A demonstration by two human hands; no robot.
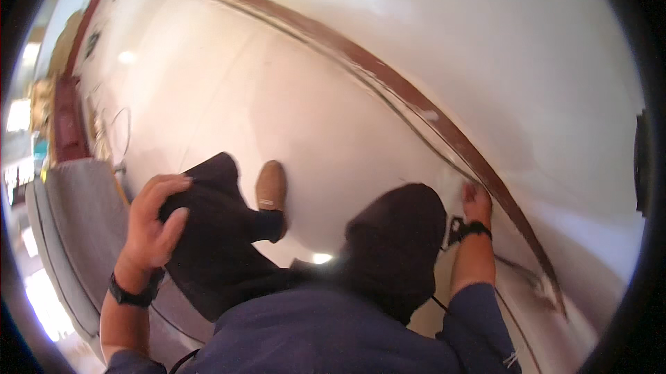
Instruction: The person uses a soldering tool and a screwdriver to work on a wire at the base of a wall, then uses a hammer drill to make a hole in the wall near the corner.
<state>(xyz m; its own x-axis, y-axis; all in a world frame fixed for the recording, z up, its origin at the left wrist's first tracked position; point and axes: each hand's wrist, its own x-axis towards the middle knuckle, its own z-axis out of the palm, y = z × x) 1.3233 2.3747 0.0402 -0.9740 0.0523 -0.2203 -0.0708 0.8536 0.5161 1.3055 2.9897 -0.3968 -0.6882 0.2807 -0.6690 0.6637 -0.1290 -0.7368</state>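
Cable (430, 141) at curled right hand (477, 203), left hand (154, 225) spread

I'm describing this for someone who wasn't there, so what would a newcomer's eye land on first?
Probably the long brown strip sweeping across the picture along the foot of the pale wall, bent by the lens. Next, the tan shoe near the middle, against the pale floor. Then the right hand, low beside the strip at lower right, while the left hand is by the left knee.
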